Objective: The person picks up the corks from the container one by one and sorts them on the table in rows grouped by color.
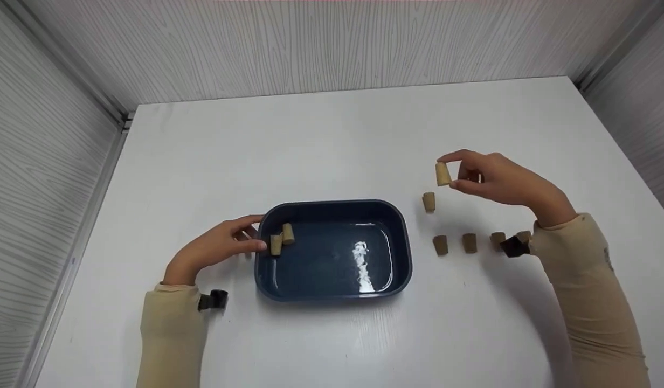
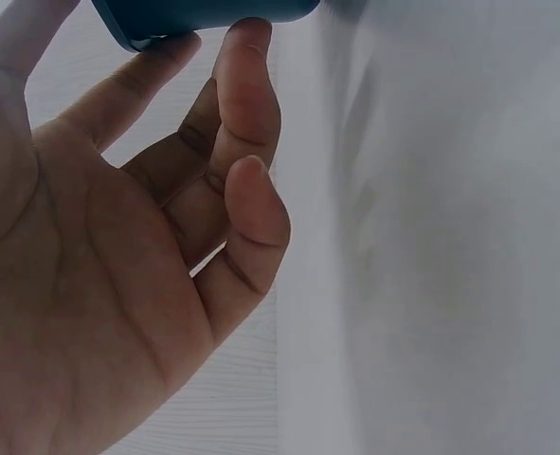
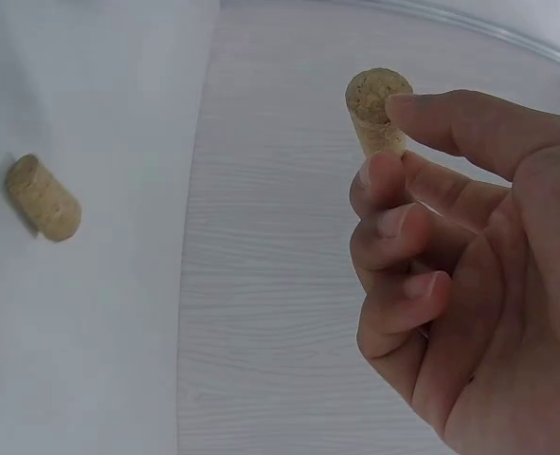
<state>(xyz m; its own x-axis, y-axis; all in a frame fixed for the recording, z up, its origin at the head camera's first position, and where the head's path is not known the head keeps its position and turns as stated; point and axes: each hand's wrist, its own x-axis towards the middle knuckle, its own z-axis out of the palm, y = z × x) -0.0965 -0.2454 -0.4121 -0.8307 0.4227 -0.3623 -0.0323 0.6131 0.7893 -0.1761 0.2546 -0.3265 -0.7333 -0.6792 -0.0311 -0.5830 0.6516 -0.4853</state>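
A dark blue plastic basin (image 1: 332, 298) stands on the white table, with two cork stoppers (image 1: 288, 234) inside at its left end. My left hand (image 1: 219, 245) holds the basin's left side, thumb at the rim and bent fingers against the outer wall; the left wrist view shows these fingers below the basin (image 2: 213, 11). Raised over the table right of the basin, my right hand (image 1: 496, 178) pinches a cork stopper (image 1: 443, 174) between thumb and index finger. The right wrist view shows this cork's round end (image 3: 372, 93), the other fingers curled beneath.
One loose cork (image 1: 429, 202) lies just below the raised one. Nearer the front, a row of several corks (image 1: 469, 243) runs right, partly hidden by the black wrist mount (image 1: 515, 247). Pale wood-grain panels (image 1: 332, 48) border the table at the back and sides.
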